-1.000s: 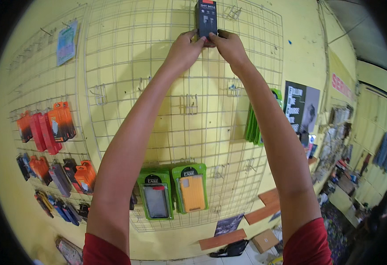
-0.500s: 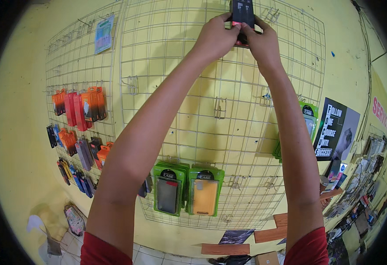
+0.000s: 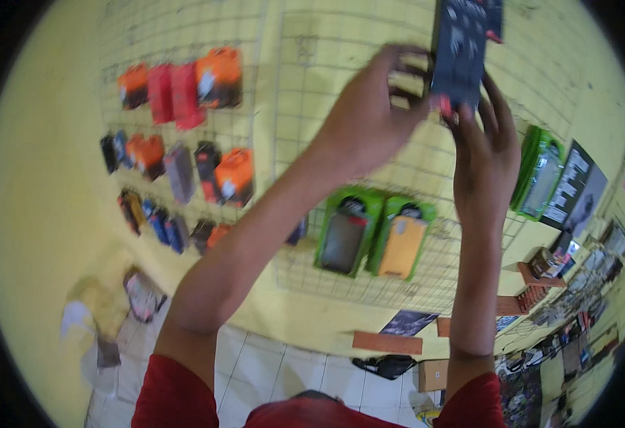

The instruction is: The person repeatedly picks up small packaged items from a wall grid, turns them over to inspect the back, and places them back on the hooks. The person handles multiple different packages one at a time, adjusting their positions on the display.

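Observation:
A slim black box (image 3: 458, 60) with pale printing and a red patch at its lower end is raised high in front of the wire rack (image 3: 302, 135). My left hand (image 3: 377, 118) grips it from the left, fingers curled at its side and thumb by the bottom edge. From below and to the right, my right hand (image 3: 485, 160) holds its lower end, with some fingers hidden behind it. Part of another dark package (image 3: 494, 18) with a red detail shows behind the box's upper right. Motion blurs both hands.
Green phone-case packs (image 3: 344, 232) hang low on the rack, and more green packs (image 3: 539, 175) hang at right. Orange packages (image 3: 220, 77) and red ones (image 3: 177, 93) hang at left. A black poster (image 3: 573, 189), wooden shelves (image 3: 387, 342) and a cardboard box (image 3: 433, 375) are also around.
My view has swung, shifting the rack's goods upward and partly rightward. The black box and both hands now appear farther right, with the hands lower. More floor and my red shirt show.

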